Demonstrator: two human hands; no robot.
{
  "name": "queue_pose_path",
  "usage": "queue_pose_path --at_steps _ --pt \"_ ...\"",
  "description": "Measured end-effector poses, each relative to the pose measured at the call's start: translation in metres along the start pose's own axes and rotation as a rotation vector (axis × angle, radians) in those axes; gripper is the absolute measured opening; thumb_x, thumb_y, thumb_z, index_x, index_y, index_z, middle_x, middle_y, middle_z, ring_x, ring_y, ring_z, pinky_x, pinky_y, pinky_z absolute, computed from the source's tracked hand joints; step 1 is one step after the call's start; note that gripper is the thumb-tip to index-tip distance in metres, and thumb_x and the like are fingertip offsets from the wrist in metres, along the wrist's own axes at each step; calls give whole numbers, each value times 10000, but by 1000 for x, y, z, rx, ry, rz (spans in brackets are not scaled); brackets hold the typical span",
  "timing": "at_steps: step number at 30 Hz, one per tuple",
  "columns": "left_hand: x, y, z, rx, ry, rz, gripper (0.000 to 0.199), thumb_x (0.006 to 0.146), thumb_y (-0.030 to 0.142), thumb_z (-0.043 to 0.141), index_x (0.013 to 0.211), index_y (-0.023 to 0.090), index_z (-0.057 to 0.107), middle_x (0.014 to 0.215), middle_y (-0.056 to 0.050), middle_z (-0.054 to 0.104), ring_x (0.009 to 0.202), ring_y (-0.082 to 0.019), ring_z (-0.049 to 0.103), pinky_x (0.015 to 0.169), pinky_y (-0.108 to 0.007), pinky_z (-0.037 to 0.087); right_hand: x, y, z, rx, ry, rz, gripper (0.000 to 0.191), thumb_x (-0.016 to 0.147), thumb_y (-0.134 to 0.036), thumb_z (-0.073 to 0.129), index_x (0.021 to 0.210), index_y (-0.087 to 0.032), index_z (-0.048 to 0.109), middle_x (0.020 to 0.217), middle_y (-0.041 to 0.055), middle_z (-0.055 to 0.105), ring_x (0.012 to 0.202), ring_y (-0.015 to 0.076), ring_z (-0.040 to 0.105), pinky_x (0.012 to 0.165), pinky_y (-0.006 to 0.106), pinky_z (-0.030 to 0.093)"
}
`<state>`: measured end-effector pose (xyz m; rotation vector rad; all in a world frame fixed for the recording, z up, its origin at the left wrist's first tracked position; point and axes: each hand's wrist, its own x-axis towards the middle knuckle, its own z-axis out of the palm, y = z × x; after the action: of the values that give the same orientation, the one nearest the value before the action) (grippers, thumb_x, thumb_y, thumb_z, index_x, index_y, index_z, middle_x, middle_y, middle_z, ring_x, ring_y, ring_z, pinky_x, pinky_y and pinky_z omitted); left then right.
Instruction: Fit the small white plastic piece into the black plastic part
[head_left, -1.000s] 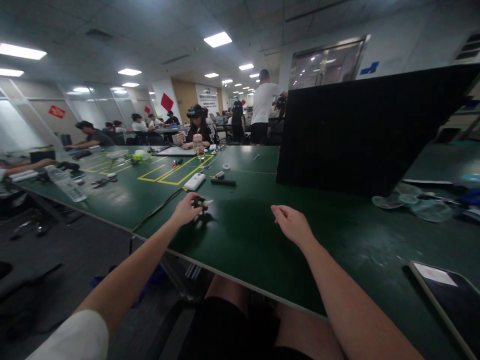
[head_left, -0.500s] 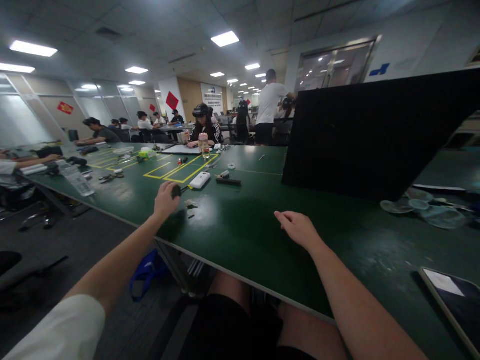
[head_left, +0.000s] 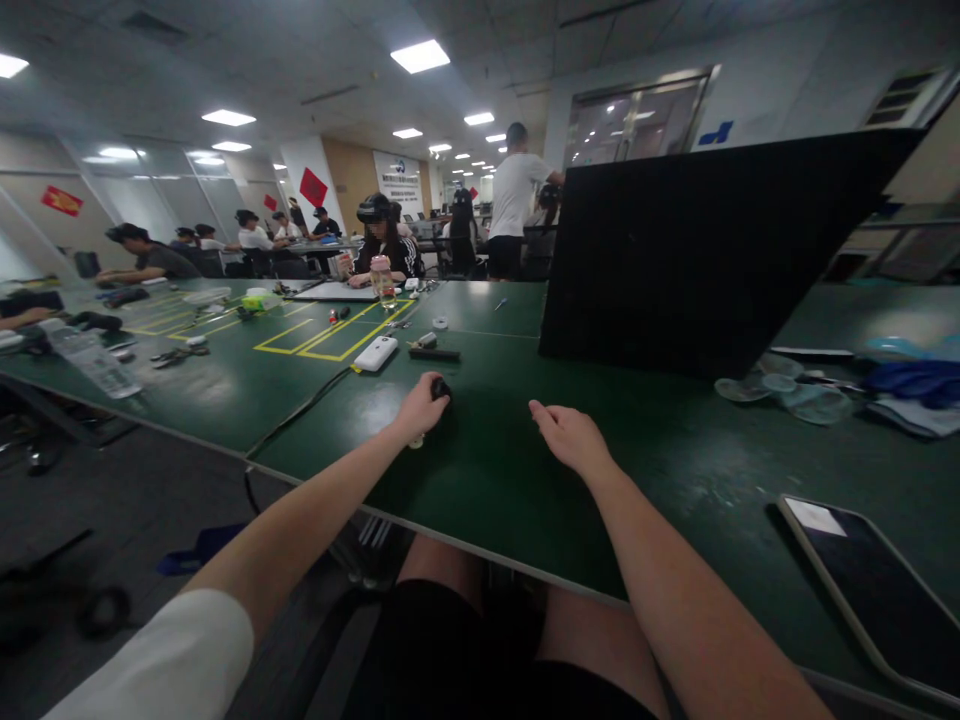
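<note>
My left hand (head_left: 421, 408) is closed around a small dark roundish object (head_left: 441, 388) over the green table (head_left: 480, 470); its kind is too dim to tell. Just under that hand, a small pale thing (head_left: 417, 441) lies partly covered on the tabletop. To the right, my right hand (head_left: 574, 437) is held with curled fingers and the thumb side up, and whatever may be inside is hidden. A gap of bare tabletop separates the two hands. Beyond my left hand lie a white box-shaped device (head_left: 376, 353) with a cable and a dark bar (head_left: 435, 354).
A large black panel (head_left: 675, 250) stands at the back right. Clear plastic pieces (head_left: 814, 400) and blue cloth (head_left: 919, 382) lie beside it; a phone (head_left: 862, 590) rests near the right edge. A drink bottle (head_left: 383, 283) stands farther back, before a seated person (head_left: 386, 245).
My left hand has moved right with the dark object, closer to my right hand. The view has turned slightly right. My right hand keeps nearly the same pose.
</note>
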<state>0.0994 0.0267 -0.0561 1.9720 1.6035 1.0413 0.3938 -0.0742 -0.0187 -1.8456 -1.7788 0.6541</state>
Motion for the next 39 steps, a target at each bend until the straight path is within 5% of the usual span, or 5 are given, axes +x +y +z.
queue_pose_path --at_steps 6,10,17,23,39 --pt "-20 103 104 -138 -217 149 503 826 420 706 1265 249 529 1154 -106 710 979 -256 703 890 -351 511 6 16 -10 25 192 166 673 980 -663 208 937 -196 690 825 112 701 719 226 643 637 337 452" --pt "-20 132 138 -185 -251 130 547 865 485 650 1316 221 487 1133 -132 706 938 -257 706 858 -377 525 3 21 -17 47 249 193 649 997 -617 195 873 -201 678 855 125 707 768 239 655 670 343 465" --pt "1 96 95 -513 2 -34 478 1000 513 390 1384 229 396 1336 -114 597 1152 -185 622 923 -303 521 3 23 -11 -27 225 86 527 929 -629 459 1215 -230 651 1253 125 644 1033 282 634 802 383 520" --pt "-6 48 48 -422 -18 29 507 916 457 591 1348 218 479 1156 -81 663 1014 -186 646 901 -316 524 9 23 -2 -206 64 -17 337 891 -338 614 1217 -265 660 1306 95 608 1116 303 605 874 425 529" --pt "-22 61 46 -82 -127 229 510 844 223 636 1329 253 484 1209 -81 670 1054 -231 666 942 -391 519 -1 6 4 -258 -145 -138 293 867 -488 607 1036 -285 735 962 44 726 809 224 665 626 321 484"
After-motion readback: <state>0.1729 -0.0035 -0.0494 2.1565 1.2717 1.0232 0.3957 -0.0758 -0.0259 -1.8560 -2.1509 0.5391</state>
